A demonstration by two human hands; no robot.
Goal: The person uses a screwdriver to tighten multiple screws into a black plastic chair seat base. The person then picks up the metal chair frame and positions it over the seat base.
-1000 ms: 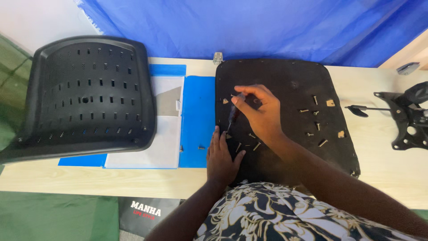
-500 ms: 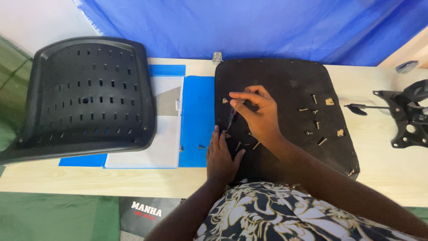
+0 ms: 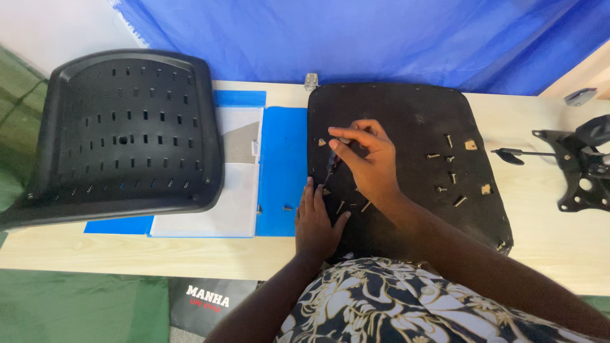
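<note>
Right hand (image 3: 368,162), centre of frame: fingers closed around a small dark-handled screwdriver (image 3: 330,166), tip angled down at the left part of the black seat base (image 3: 406,108). Left hand (image 3: 316,219), lower centre: lay flat and open on the seat base's lower left edge, fingers spread, grasping nothing, fingertips just beside the tool tip. Loose screws (image 3: 448,171) were scattered on the seat base, right of centre. Black perforated chair back (image 3: 121,133) occupied upper left. Blue folder (image 3: 283,165) sat between the two. Black metal chair mechanism (image 3: 581,168) stood at right edge, on pale table (image 3: 127,251).
</note>
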